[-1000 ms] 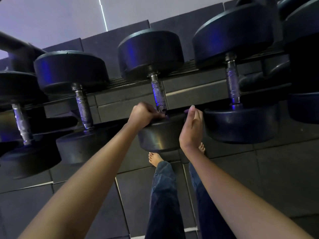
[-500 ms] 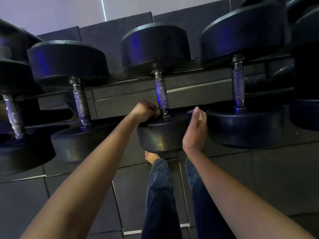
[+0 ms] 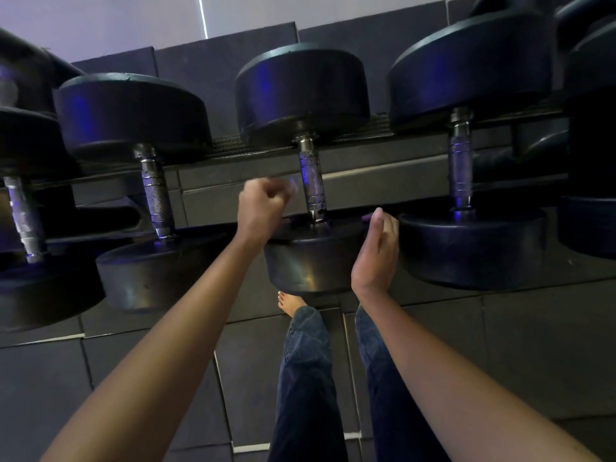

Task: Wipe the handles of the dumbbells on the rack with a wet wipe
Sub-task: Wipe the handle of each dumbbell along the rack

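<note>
Black dumbbells with knurled steel handles lie side by side on a dark rack (image 3: pixel 383 190). The middle dumbbell's handle (image 3: pixel 311 181) is bare and fully in sight. My left hand (image 3: pixel 261 208) hovers curled just left of that handle, blurred with motion. A pale smear past its knuckles looks like the wet wipe (image 3: pixel 294 187). My right hand (image 3: pixel 376 251) lies with straight fingers against the right side of the middle dumbbell's near head (image 3: pixel 310 265), thumb up.
Neighbouring dumbbell handles stand to the left (image 3: pixel 156 195), far left (image 3: pixel 23 218) and right (image 3: pixel 460 171). My jeans-clad legs (image 3: pixel 306 361) and a bare foot are below the rack on dark floor tiles (image 3: pixel 533 345). A padded wall runs behind.
My left hand has lifted off the base of the middle handle and drawn up and left of it. My right hand stays against the near head. The view has tilted slightly.
</note>
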